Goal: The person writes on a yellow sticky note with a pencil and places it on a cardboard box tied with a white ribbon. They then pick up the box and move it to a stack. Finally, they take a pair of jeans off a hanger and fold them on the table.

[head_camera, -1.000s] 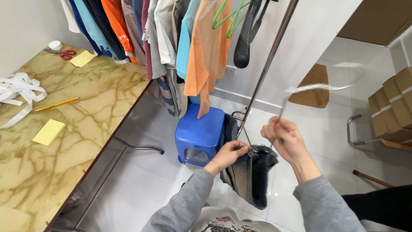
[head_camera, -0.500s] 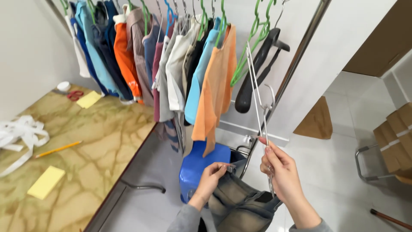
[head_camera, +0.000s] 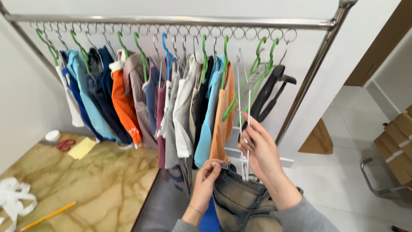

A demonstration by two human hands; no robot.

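Two bare hands worked in the single head view, below a steel rail (head_camera: 171, 19) strung with a row of small wire rings. The left hand (head_camera: 209, 177) was closed in a pinch on the waistband of the jeans (head_camera: 240, 202), thumb and fingers tight on the denim edge at its left corner. The jeans were faded blue-grey denim, thick and creased, and they hung low in the middle of the view, just under the clothes on the rail and between the two forearms. The right hand (head_camera: 259, 148) was curled narrowly round a thin white wire hanger (head_camera: 243, 96), gripping its two near-parallel legs where they met the waistband; the hanger's hook rose toward the rail, though whether it touched a ring could not be told. Garments hung packed along the rail, soft cloth in white, blue, navy, orange, striped brown, maroon and grey; an exact count could not be made. Seven green plastic hangers (head_camera: 256, 73) showed, two of them bare, beside one blue one. One black hanger (head_camera: 270, 88) hung at the right end. At lower left lay one marbled yellow tabletop (head_camera: 94, 184) bearing one pencil (head_camera: 47, 216), one yellow note (head_camera: 82, 148), red scissors (head_camera: 64, 145) and white ribbon (head_camera: 13, 199).
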